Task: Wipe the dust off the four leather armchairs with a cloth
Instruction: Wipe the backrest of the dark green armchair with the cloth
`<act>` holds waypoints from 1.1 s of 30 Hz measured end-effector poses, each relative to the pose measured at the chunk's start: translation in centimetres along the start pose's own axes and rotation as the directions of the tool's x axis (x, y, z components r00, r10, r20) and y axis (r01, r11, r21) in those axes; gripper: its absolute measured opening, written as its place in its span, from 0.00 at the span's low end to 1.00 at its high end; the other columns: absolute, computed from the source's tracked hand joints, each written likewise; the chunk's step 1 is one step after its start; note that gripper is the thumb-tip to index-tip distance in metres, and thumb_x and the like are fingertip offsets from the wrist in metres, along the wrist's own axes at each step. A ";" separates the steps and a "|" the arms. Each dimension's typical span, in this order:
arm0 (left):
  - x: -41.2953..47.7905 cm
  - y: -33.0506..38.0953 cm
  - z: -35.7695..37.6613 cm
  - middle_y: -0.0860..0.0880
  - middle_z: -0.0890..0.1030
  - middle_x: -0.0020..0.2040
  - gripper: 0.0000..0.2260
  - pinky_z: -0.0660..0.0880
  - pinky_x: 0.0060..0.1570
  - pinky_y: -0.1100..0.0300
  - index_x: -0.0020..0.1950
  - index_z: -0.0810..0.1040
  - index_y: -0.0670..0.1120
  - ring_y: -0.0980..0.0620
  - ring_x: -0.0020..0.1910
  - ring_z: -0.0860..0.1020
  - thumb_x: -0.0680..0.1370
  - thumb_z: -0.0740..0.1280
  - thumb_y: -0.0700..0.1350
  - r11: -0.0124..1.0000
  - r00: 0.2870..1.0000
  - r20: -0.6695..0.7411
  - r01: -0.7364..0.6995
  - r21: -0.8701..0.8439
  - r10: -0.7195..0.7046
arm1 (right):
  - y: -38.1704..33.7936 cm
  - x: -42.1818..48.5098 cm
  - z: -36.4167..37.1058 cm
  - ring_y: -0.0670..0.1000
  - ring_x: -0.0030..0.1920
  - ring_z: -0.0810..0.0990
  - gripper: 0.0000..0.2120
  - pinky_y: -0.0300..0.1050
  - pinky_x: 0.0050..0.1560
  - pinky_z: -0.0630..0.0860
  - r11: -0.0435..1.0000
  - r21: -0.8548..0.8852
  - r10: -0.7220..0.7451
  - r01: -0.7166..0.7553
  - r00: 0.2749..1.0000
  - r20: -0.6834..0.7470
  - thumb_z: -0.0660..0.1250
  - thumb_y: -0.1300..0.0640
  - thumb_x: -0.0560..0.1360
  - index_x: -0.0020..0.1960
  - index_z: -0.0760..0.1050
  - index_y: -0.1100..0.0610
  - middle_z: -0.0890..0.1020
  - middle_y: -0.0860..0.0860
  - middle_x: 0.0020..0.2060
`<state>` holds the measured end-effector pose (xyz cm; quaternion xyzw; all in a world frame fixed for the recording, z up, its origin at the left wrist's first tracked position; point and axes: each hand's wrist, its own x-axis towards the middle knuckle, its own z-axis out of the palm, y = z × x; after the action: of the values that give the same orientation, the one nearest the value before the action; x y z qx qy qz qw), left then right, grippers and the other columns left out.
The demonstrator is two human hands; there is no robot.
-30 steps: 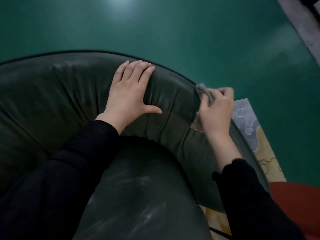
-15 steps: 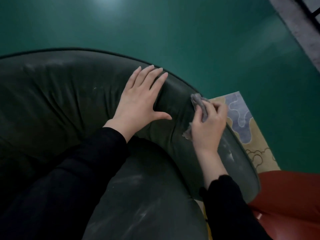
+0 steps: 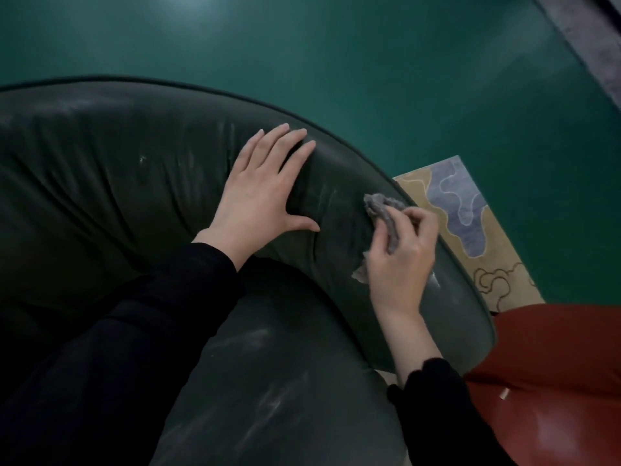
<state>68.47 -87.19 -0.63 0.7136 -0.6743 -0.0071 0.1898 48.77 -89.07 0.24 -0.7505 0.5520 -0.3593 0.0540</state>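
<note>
Pressing one armchair (image 3: 117, 183): left hand (image 3: 258, 196), right hand (image 3: 403, 260), one cloth (image 3: 381, 205).

Left hand (image 3: 258, 193) lies on armchair (image 3: 100, 183) back, cloth (image 3: 383, 210) just right, rug (image 3: 470, 230) behind.

Nothing readable anywhere right now, no lettering, brand or number, and the small pale tag (image 3: 503, 394) on the glossy red leather armchair (image 3: 554, 358) is too tiny to make out.
</note>
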 end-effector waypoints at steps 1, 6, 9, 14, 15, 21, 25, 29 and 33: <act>0.0 0.0 0.0 0.46 0.63 0.76 0.49 0.44 0.76 0.51 0.77 0.61 0.44 0.46 0.77 0.55 0.64 0.73 0.67 1.000 1.000 -0.003 0.003 -0.002 -0.003 | 0.3 0.1 -0.4 0.38 0.49 0.65 0.08 0.22 0.53 0.65 1.000 -0.007 0.010 -0.010 1.000 -0.023 0.69 0.66 0.74 0.53 0.79 0.67 0.74 0.61 0.48; 0.0 0.0 0.1 0.45 0.64 0.75 0.49 0.46 0.76 0.50 0.76 0.62 0.43 0.45 0.77 0.56 0.63 0.73 0.66 1.000 1.000 -0.020 -0.001 -0.001 0.001 | -1.3 2.3 0.9 0.37 0.47 0.64 0.08 0.20 0.51 0.63 0.998 0.067 -0.013 0.015 0.999 -0.040 0.69 0.66 0.73 0.51 0.79 0.66 0.74 0.61 0.47; -0.1 -0.2 0.2 0.45 0.64 0.75 0.49 0.46 0.76 0.50 0.76 0.62 0.44 0.45 0.77 0.56 0.63 0.73 0.66 1.000 1.000 -0.023 -0.003 0.008 0.004 | -1.4 1.6 1.7 0.38 0.47 0.64 0.09 0.20 0.51 0.63 0.998 0.055 -0.040 0.039 0.999 0.013 0.68 0.66 0.74 0.53 0.79 0.65 0.74 0.60 0.49; -0.2 -0.1 0.3 0.44 0.64 0.75 0.48 0.46 0.76 0.50 0.76 0.62 0.43 0.44 0.76 0.57 0.64 0.73 0.66 1.000 0.999 -0.036 -0.006 -0.003 0.005 | 1.7 -2.3 -1.5 0.38 0.50 0.65 0.08 0.23 0.53 0.65 0.998 -0.037 0.046 -0.048 0.997 -0.065 0.69 0.66 0.74 0.53 0.79 0.66 0.74 0.62 0.49; -0.2 0.0 0.3 0.44 0.64 0.75 0.48 0.46 0.76 0.49 0.76 0.62 0.43 0.44 0.76 0.57 0.64 0.74 0.66 1.000 0.999 -0.035 -0.003 -0.003 0.003 | 2.2 -3.0 -2.2 0.39 0.50 0.66 0.09 0.23 0.53 0.65 0.996 -0.051 0.071 -0.076 0.994 -0.086 0.69 0.66 0.74 0.53 0.79 0.66 0.74 0.62 0.49; -0.4 1.0 0.0 0.43 0.62 0.76 0.50 0.42 0.75 0.50 0.77 0.60 0.42 0.44 0.77 0.54 0.64 0.72 0.67 1.000 1.000 -0.007 0.003 0.005 -0.003 | 2.5 -0.9 -2.7 0.41 0.49 0.67 0.09 0.22 0.53 0.64 0.995 0.005 0.095 -0.095 0.984 -0.150 0.69 0.65 0.74 0.53 0.79 0.66 0.74 0.61 0.47; -1.1 3.5 0.8 0.44 0.61 0.77 0.51 0.44 0.76 0.50 0.77 0.59 0.43 0.44 0.77 0.54 0.63 0.71 0.68 0.997 0.997 0.014 -0.072 0.006 0.071 | 2.6 -0.7 -2.0 0.41 0.49 0.68 0.09 0.23 0.53 0.65 0.996 0.011 0.092 -0.091 0.988 -0.121 0.68 0.64 0.74 0.53 0.79 0.66 0.74 0.60 0.48; -0.8 5.7 2.2 0.44 0.62 0.76 0.50 0.45 0.77 0.50 0.77 0.60 0.43 0.45 0.77 0.55 0.64 0.72 0.67 0.995 0.995 0.006 -0.096 -0.040 0.096 | 2.8 -3.8 -2.9 0.42 0.51 0.69 0.10 0.28 0.55 0.68 1.000 -0.001 -0.007 0.007 1.000 0.007 0.69 0.66 0.73 0.54 0.79 0.65 0.74 0.59 0.49; -0.3 6.0 2.9 0.45 0.64 0.75 0.51 0.45 0.76 0.51 0.77 0.61 0.43 0.45 0.76 0.56 0.62 0.73 0.68 0.997 0.998 -0.007 -0.061 -0.039 0.061 | 3.9 -1.0 -4.0 0.42 0.50 0.69 0.09 0.26 0.53 0.67 0.997 0.050 -0.064 0.062 0.997 0.039 0.70 0.67 0.72 0.52 0.80 0.65 0.75 0.55 0.47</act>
<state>61.94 -87.74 -1.75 0.6888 -0.6949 -0.0124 0.2060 43.12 -88.45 0.88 -0.7732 0.5178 -0.3589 0.0723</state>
